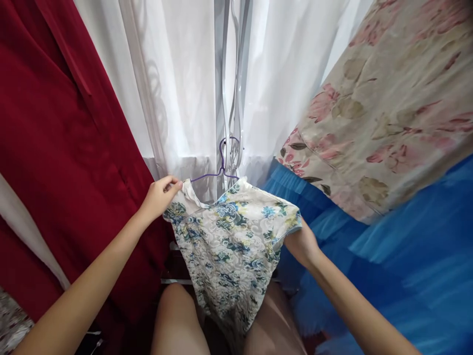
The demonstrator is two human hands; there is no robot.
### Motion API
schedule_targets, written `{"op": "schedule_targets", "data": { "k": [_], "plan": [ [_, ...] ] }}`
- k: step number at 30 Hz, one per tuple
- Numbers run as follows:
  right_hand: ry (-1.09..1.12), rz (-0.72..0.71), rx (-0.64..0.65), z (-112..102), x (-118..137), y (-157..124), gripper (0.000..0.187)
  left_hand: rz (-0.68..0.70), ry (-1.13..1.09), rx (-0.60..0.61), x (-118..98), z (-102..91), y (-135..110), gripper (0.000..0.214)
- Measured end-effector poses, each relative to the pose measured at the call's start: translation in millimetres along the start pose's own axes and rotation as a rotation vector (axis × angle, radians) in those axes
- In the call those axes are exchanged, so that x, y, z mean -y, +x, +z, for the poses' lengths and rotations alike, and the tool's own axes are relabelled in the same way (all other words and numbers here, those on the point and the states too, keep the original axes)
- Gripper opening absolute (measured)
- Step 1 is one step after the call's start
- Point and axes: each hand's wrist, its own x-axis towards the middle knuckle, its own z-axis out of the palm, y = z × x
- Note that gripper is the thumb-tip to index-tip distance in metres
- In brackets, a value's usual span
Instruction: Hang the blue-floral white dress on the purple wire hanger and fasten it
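Observation:
A small floral garment (pixel 232 241), cream with blue and green flowers, hangs on a purple hanger (pixel 220 165) in front of white curtains. My left hand (pixel 159 197) pinches the garment's left shoulder near the collar. My right hand (pixel 301 242) is tucked under the right sleeve, its fingers hidden by the fabric. The garment drapes down over my knees (pixel 177 315).
A dark red garment (pixel 62 162) hangs at the left. White sheer curtains (pixel 185 88) fill the back. A pink-flowered cloth (pixel 391 108) hangs at the upper right above bright blue fabric (pixel 406 256).

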Motion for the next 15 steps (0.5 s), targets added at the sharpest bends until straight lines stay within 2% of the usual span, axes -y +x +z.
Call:
{"op": "schedule_targets", "data": {
  "k": [2, 4, 6, 8, 10, 12, 13, 14, 15],
  "plan": [
    [0.023, -0.060, -0.088, -7, 0, -13, 0.051, 0.072, 0.115, 0.016, -13, -3.8, -12, 0.030],
    [0.017, -0.124, -0.208, -8, 8, -18, 0.046, 0.090, 0.196, -0.008, -25, -6.3, -16, 0.030],
    [0.001, -0.186, -0.310, -3, 23, -11, 0.040, 0.083, 0.256, -0.046, -35, -9.1, -13, 0.030],
    [-0.006, -0.225, -0.313, 7, 44, 2, 0.039, 0.082, 0.306, -0.074, -40, -12.0, -7, 0.028],
    [-0.018, -0.248, -0.240, 20, 64, 8, 0.039, 0.069, 0.353, -0.093, -38, -13.2, -4, 0.025],
    [-0.108, -0.308, -0.114, 37, 80, -2, 0.042, 0.011, 0.287, -0.128, -30, -11.6, -6, 0.021],
    [-0.183, -0.354, 0.009, 45, 86, -12, 0.044, -0.041, 0.184, -0.166, -24, -9.8, -10, 0.017],
    [-0.275, -0.402, 0.197, 53, 90, -25, 0.046, -0.101, 0.058, -0.215, -18, -7.5, -15, 0.014],
    [-0.364, -0.435, 0.469, 59, 92, -38, 0.045, -0.159, -0.068, -0.267, -12, -4.8, -22, 0.013]
  ]
}}
